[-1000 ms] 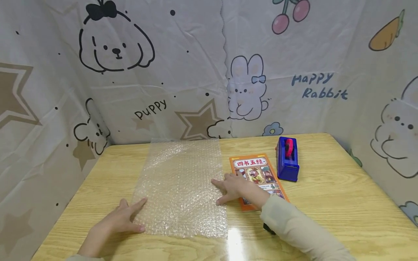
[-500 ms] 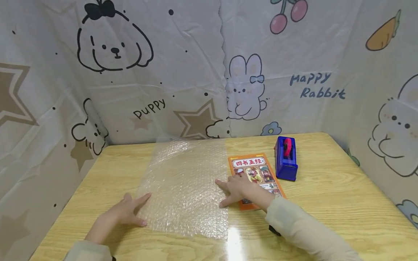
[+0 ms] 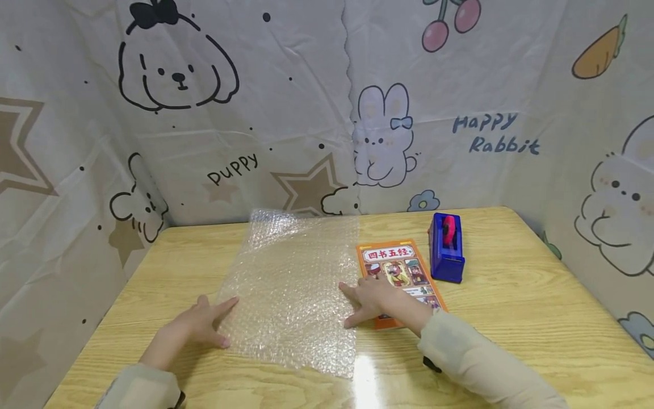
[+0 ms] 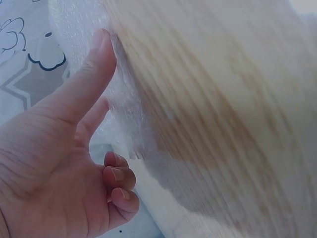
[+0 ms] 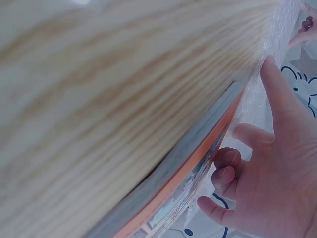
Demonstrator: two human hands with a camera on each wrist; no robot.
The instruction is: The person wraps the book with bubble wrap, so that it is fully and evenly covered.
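A clear sheet of bubble wrap point(image 3: 291, 255) lies spread on the wooden table, slightly skewed. At its near left edge is my left hand point(image 3: 196, 325), thumb and index finger stretched out onto the sheet; in the left wrist view the other fingers of this hand point(image 4: 59, 168) are loosely bent. My right hand point(image 3: 375, 296) touches the sheet's right edge with thumb and index fingertips. Its palm is over an orange book point(image 3: 389, 255) with a cartoon cover, hiding part of it. In the right wrist view, the book's orange edge point(image 5: 185, 171) runs below the bent fingers.
A blue tape dispenser point(image 3: 447, 260) with a pink-red tape roll stands right of the book. Behind the wooden table point(image 3: 516, 295) hangs a pale printed cloth point(image 3: 296, 125), which also covers both sides.
The bubble wrap has turned a little clockwise, its far edge moving right and its near left corner farther away. My left hand has moved forward and right with it; the right hand barely moved.
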